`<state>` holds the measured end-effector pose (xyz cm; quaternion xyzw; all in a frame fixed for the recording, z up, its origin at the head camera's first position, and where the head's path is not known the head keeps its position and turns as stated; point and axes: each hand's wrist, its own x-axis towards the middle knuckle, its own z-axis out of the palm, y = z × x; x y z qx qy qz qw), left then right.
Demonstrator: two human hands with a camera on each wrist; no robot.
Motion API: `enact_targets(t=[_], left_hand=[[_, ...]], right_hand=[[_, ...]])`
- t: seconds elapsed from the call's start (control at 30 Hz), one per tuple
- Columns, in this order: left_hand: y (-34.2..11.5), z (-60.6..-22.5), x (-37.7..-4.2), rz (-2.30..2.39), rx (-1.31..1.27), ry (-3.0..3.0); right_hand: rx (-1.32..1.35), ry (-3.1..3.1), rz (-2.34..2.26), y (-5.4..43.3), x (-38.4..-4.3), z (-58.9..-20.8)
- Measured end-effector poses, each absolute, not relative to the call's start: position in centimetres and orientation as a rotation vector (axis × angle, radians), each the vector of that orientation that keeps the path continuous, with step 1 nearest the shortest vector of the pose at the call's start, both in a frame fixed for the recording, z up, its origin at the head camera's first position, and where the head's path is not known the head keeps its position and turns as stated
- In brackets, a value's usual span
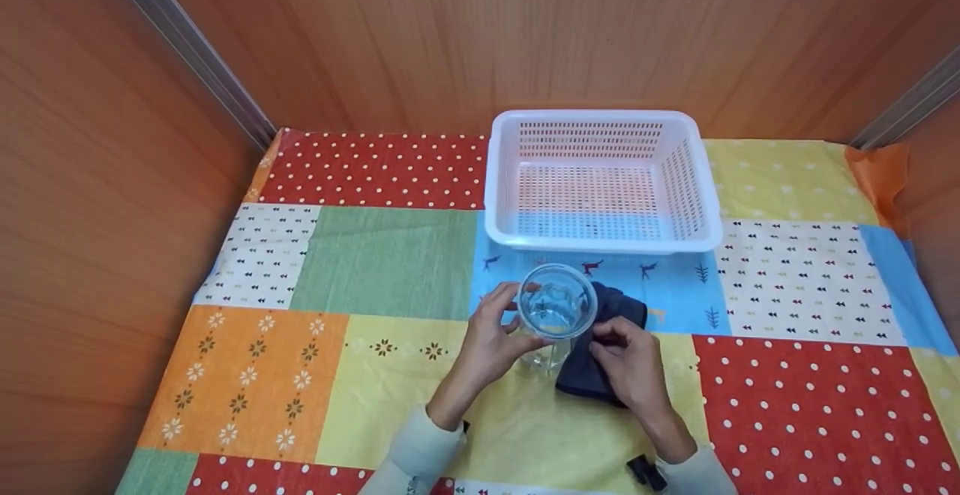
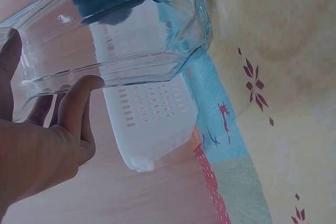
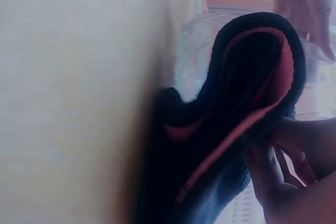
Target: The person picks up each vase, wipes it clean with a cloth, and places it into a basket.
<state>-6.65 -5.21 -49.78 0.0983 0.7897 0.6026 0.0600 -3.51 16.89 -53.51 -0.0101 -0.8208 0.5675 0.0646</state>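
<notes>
Glass jar (image 1: 556,306) sits off the basket's (image 1: 600,245) 6 o'clock, left hand (image 1: 491,341) grasping it near the rim, right hand (image 1: 632,360) pinching dark cloth (image 1: 579,376) at its 4 o'clock; probably stiff, slick, breakable, so wrap fingers round the body.

The cloth (image 3: 236,93) blurs on its left and runs off the bottom in the right wrist view; the left wrist view's top edge crops the jar (image 2: 131,66).
</notes>
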Motion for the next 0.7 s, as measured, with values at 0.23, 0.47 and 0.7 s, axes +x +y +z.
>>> enact_targets(t=[0.23, 0.47, 0.7], left_hand=[[-5.3, -49.7, -6.6, 1.809, 0.287, 2.386], [-5.2, -49.7, -6.6, 1.807, 0.283, 2.396], [-5.2, -49.8, -6.7, 1.821, 0.324, 2.433]], right_hand=[[0.027, -2.364, 1.770, 16.5, -3.4, -51.9], [0.013, -2.247, 1.877, 15.8, -3.3, -50.1], [0.025, -2.198, 1.917, 15.6, -3.0, -49.6]])
